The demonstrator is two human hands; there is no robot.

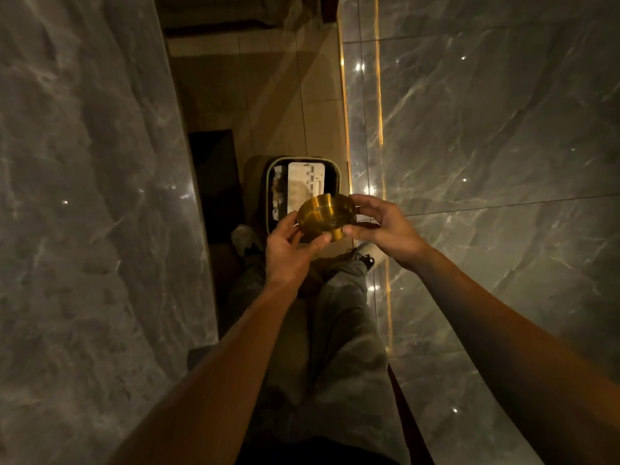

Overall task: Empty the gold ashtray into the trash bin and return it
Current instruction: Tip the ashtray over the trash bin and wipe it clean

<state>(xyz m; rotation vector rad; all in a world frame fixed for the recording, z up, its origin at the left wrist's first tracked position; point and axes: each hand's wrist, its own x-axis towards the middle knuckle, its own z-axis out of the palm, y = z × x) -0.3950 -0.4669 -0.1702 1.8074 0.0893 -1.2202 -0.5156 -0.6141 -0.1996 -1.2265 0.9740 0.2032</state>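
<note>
The round gold ashtray (324, 214) is held tipped on its side over the open trash bin (268, 182), with its underside turned toward me. My left hand (288, 251) grips its lower left rim between thumb and fingers. My right hand (385, 226) holds its right edge. The bin stands on the floor just past my feet, and pale paper and other rubbish (303, 186) lie inside it. What the ashtray holds is hidden from me.
Grey marble surfaces rise on the left (84, 196) and right (503, 146), leaving a narrow tiled floor strip (268, 95). A lit gold strip (347, 135) edges the right one. A dark mat (214, 176) lies left of the bin. My legs and shoes (245, 236) are below.
</note>
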